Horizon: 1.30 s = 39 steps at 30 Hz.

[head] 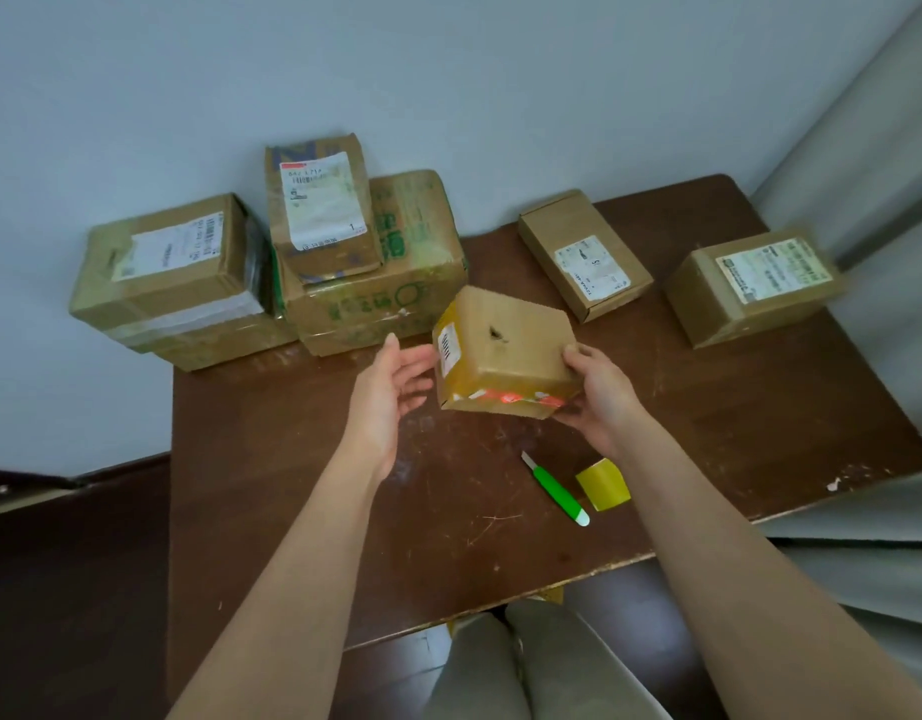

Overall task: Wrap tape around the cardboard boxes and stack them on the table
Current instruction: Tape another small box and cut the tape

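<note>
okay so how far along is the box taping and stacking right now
Done, it seems: the left boxes carry tape, and one small box sits atop the green-printed box. In hand: the right hand grips a small box; the left hand is open beside it. Left: two boxes lie unstacked, apparently untaped.

We hold a small cardboard box [505,350] above the brown surface [292,485] in our right hand [599,397]; our left hand [391,392] is spread just beside it.
</note>
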Tool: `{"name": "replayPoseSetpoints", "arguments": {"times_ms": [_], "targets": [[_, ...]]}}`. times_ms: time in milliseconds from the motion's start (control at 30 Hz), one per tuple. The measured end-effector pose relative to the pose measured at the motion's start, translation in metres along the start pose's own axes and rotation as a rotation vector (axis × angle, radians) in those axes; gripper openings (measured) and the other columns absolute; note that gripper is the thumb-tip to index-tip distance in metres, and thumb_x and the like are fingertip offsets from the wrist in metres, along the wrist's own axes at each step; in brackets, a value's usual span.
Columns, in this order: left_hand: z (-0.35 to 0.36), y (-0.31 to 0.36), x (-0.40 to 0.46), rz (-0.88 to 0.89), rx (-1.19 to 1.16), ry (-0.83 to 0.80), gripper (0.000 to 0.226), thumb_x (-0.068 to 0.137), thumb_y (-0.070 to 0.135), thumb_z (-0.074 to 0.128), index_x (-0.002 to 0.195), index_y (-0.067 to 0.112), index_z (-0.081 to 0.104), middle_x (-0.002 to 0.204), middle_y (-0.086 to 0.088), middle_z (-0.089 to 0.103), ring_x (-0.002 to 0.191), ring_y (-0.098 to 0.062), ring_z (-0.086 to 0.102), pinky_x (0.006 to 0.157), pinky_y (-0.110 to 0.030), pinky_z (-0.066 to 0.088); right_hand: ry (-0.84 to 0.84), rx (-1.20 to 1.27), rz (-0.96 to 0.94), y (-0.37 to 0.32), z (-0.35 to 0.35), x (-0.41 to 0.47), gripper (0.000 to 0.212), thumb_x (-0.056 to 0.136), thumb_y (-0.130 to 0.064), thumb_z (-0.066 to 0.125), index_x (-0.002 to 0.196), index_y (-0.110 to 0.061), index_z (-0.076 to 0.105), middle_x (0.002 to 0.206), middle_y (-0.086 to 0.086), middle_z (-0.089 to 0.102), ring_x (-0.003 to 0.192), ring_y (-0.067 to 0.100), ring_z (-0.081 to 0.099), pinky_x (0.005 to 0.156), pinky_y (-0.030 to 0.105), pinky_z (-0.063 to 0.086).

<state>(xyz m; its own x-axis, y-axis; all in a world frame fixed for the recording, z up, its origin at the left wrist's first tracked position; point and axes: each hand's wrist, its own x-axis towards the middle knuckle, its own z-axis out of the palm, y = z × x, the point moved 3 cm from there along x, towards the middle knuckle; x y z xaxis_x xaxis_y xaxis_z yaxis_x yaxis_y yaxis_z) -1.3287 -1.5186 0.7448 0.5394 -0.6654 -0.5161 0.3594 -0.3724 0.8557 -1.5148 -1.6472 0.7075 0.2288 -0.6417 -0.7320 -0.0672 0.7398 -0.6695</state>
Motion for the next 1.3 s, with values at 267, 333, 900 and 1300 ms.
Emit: {"name": "replayPoseSetpoints", "arguments": {"times_ms": [267,333,900,1300], "targets": [[0.011,-0.049,0.011,-0.255,-0.021,0.038,0.058,0.099,0.058,0.039,0.145,0.024,0.045,0.129,0.001,0.062,0.115,-0.017,0.06,0.108,-0.038,0.039,-0.142,-0.396,-0.011,0.006,0.009,0.012,0.042,0.102,-0.018,0.051,0.144,-0.024,0.049,0.132,-0.001,0.058,0.112,0.014,0.058,0.086,0.031,0.046],[0.009,-0.054,0.014,-0.272,-0.035,0.075,0.057,0.1,0.056,0.039,0.146,0.023,0.045,0.132,0.0,0.061,0.118,-0.018,0.058,0.109,-0.038,0.038,-0.158,-0.498,-0.016,0.009,0.01,0.017,0.046,0.103,-0.018,0.052,0.148,-0.024,0.047,0.142,-0.004,0.052,0.119,0.012,0.05,0.093,0.031,0.037],[0.036,-0.04,-0.018,0.474,0.53,0.367,0.025,0.075,-0.015,0.054,0.083,0.008,0.054,0.089,-0.005,0.05,0.071,-0.005,0.046,0.065,-0.011,0.036,0.699,-0.22,-0.201,0.013,-0.101,-0.004,0.01,0.091,-0.019,0.056,0.1,-0.015,0.06,0.108,0.012,0.065,0.099,0.029,0.062,0.086,0.04,0.052],[0.123,-0.125,-0.02,0.194,0.873,-0.405,0.037,0.087,0.01,0.066,0.125,0.012,0.063,0.115,-0.01,0.058,0.108,-0.023,0.057,0.087,-0.025,0.044,0.684,0.161,0.103,0.073,-0.118,-0.042,0.062,0.094,-0.063,0.051,0.106,-0.003,0.055,0.098,0.007,0.06,0.084,0.024,0.06,0.093,0.042,0.051]]}}
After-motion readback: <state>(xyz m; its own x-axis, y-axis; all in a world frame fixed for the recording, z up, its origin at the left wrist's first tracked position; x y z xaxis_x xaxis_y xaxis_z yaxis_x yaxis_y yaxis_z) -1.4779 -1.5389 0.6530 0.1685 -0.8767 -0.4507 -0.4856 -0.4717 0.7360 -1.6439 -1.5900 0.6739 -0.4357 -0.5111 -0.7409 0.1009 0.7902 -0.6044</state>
